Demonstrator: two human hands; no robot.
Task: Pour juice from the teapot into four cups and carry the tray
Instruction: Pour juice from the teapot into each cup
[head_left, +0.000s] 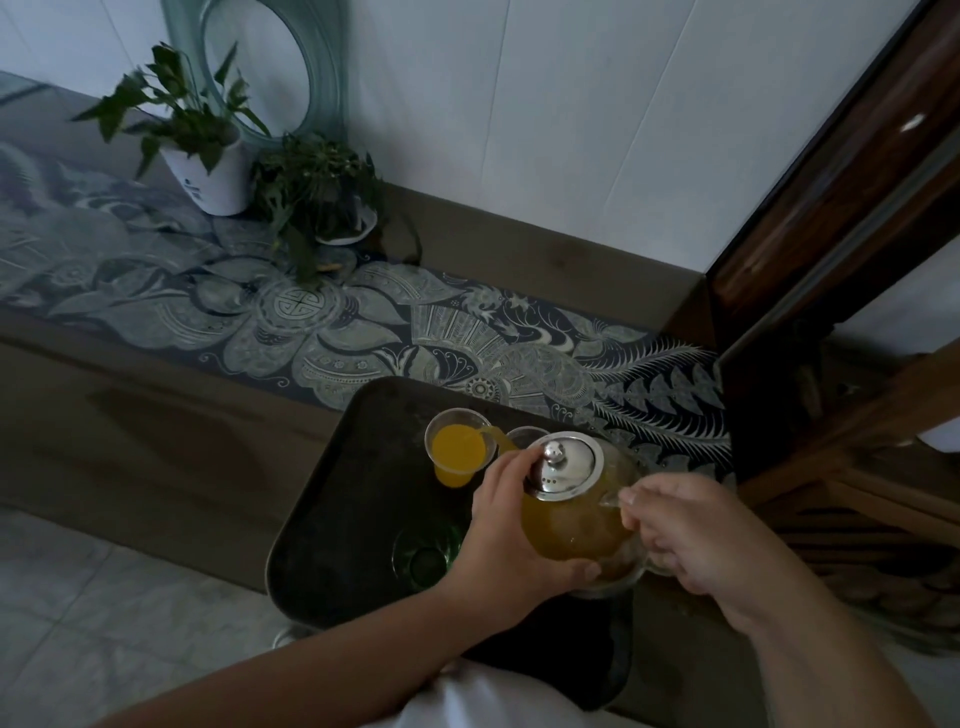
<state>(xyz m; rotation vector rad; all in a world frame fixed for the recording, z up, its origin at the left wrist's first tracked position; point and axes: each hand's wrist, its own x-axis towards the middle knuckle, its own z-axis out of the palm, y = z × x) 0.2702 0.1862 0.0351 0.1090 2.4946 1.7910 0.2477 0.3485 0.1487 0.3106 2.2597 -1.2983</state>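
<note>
Orange juice (458, 448), dark tray (363, 499), silver lid (563, 465)
</note>
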